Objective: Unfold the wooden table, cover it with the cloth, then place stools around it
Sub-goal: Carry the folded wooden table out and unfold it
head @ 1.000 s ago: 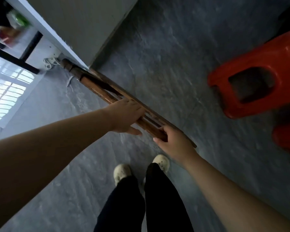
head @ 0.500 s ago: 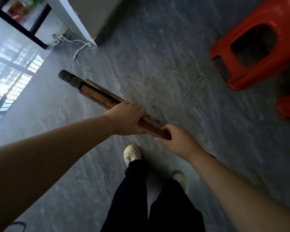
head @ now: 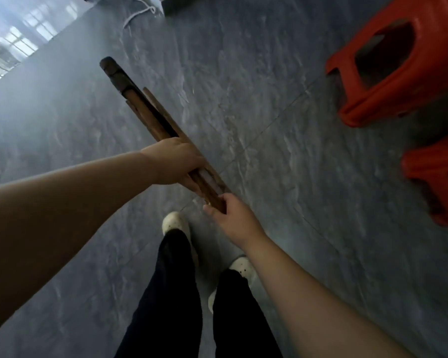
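The folded wooden table has swung leftward, both hands' grip closed on it, red stools well right.

Folded wooden table is hanging edge-on above the floor (dark brown, slatted); two red stools are standing right.

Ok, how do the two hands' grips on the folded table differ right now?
The left hand wraps over the folded wooden table further along its length; the right hand holds the near end. The left arm reaches across from the left; the right comes up from below. Both are closed on the wood, holding it above the floor.
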Demonstrator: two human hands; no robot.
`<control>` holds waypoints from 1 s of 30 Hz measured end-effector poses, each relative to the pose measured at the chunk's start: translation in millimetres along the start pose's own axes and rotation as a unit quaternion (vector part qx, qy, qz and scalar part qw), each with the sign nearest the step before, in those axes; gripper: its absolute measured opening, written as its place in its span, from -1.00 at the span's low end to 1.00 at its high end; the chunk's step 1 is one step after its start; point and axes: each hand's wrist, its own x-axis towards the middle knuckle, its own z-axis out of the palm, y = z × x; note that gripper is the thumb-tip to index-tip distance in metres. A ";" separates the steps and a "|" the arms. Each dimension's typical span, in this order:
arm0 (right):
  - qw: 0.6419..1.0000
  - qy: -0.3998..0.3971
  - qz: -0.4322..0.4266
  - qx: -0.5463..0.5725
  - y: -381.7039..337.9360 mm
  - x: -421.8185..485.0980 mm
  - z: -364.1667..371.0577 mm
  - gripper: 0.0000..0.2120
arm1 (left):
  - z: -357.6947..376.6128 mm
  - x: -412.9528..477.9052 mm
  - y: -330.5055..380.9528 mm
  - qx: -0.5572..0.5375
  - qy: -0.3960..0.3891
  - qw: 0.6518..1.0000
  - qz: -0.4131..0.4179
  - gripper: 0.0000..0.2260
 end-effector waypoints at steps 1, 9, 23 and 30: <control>1.000 -0.005 0.010 0.005 9.1 -10.5 8.6 -0.81 | 7.5 -6.9 10.5 -0.001 0.000 1.000 0.009 -0.69; 1.000 -0.003 0.018 -0.021 34.2 -68.1 67.7 -0.77 | 64.2 -63.4 44.0 -0.002 0.011 1.000 0.029 -0.59; 0.989 -0.045 -0.009 -0.138 46.6 -94.4 114.8 -0.72 | 142.7 -115.2 54.2 0.032 0.089 0.995 0.009 -0.48; 0.989 -0.072 -0.021 -0.130 49.9 -83.7 98.7 -0.83 | 145.6 -107.7 58.2 0.038 0.163 0.985 -0.030 -0.49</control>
